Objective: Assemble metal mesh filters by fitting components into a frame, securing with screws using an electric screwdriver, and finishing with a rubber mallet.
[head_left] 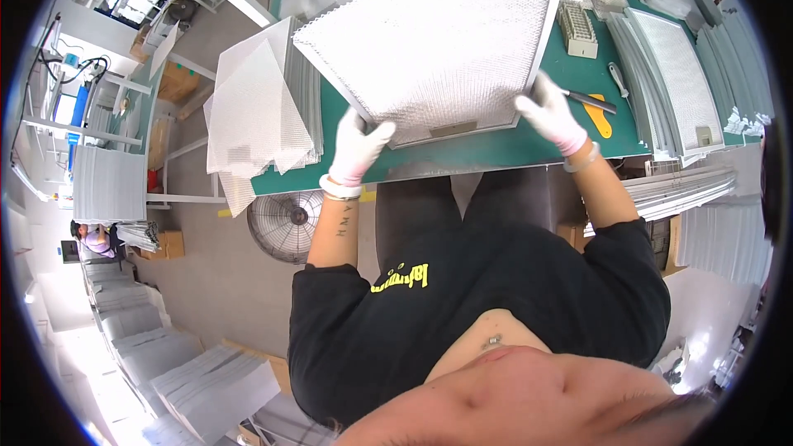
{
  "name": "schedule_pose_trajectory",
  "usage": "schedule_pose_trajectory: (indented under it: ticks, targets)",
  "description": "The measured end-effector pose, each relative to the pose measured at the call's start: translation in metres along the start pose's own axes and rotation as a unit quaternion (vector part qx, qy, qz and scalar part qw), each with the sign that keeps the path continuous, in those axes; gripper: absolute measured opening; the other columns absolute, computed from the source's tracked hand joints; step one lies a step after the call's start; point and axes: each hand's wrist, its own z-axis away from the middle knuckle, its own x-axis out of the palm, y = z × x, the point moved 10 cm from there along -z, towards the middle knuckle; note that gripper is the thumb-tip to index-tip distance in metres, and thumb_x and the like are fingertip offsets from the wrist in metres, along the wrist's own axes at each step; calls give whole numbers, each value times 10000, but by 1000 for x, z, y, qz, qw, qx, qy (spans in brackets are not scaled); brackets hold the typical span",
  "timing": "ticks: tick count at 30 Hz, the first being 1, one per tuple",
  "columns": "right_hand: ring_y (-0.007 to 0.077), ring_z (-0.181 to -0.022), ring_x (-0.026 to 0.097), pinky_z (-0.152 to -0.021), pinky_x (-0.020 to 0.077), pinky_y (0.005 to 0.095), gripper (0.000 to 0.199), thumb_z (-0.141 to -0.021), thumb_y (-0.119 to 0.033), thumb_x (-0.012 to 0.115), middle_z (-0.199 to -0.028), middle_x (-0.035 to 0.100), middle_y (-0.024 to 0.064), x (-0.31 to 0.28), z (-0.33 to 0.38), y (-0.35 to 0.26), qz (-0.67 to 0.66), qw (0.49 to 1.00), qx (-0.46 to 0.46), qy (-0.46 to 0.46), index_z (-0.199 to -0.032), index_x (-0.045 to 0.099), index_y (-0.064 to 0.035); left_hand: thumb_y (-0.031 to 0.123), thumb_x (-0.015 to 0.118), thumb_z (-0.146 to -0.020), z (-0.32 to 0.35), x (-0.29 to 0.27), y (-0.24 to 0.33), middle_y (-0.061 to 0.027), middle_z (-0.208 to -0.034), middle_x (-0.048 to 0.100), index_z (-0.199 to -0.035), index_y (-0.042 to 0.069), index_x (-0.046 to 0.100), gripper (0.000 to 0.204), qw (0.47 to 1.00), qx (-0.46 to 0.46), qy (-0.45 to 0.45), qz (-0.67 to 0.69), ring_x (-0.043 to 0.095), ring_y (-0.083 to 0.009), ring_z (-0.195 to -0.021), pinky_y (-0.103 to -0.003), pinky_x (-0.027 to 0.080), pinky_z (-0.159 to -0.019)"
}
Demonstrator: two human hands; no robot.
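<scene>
Framed metal mesh panel (429, 49) is between the two gloved hands, over the front part of the green worktable (496, 147). The fingers of the left hand (357, 153) are closed on its lower left corner, with the thumb in front and the other fingers partly hidden behind the frame. The right hand (555, 120) is clamped on the right edge, near the lower corner, and its thumb lies on the front side. I cannot tell whether the lower edge touches the table. Near this edge sits a small rectangular plate (454, 129).

Just beside the right hand lie a dark-handled tool (596, 102) and a yellow scraper (598, 117). Farther up stands a beige slotted block (577, 29); to the right is a stack of framed mesh panels (673, 83). On the left side, loose mesh sheets (252, 111) overhang the table edge. Below them, a round fan (289, 223) stands on the floor (223, 281).
</scene>
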Motion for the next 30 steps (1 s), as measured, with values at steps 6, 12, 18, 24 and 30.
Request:
schedule_pose_trajectory:
  ticks: [6,12,18,24,30]
  targets:
    - [56,-740,517,-672,435,216,117,-911,-81,625,-818,597,-10,-34,-29,-161,-51,989,-93,102,-983,634,10,-45,592,-777,-4,-31,141,-62,-832,627,-815,-1,621,65,962,218,159,-34,539,-84,-687,-227,453,-635]
    - [151,-694,582,-658,482,238,97,-908,-83,587,-782,637,77,-44,1,-163,-70,955,-242,159,-908,613,10,63,644,-808,14,26,161,-137,-881,649,-892,-17,693,126,945,317,-21,80,637,-279,-841,-384,509,-777]
    - [260,-675,674,-579,559,378,84,-887,-78,628,-837,683,156,-3,82,-204,-125,880,-445,-112,-897,593,-2,487,577,-923,62,82,75,-286,-1355,502,-1266,-32,584,622,754,223,-559,263,438,-408,-1314,-553,324,-1085]
    - [297,-647,672,-492,531,348,101,-762,-60,676,-878,673,167,17,112,-195,-102,874,-410,-239,-757,605,11,419,505,-940,41,114,-40,-226,-1454,438,-1364,-48,479,631,786,49,-487,-378,346,-361,-1401,-471,231,-1167]
    - [275,-732,689,-568,541,374,149,-799,-86,678,-883,682,156,3,95,-194,-69,892,-401,-196,-890,607,8,336,500,-971,22,105,2,-188,-1274,601,-1247,-41,597,478,823,11,-503,-265,473,-317,-1308,-424,301,-1135]
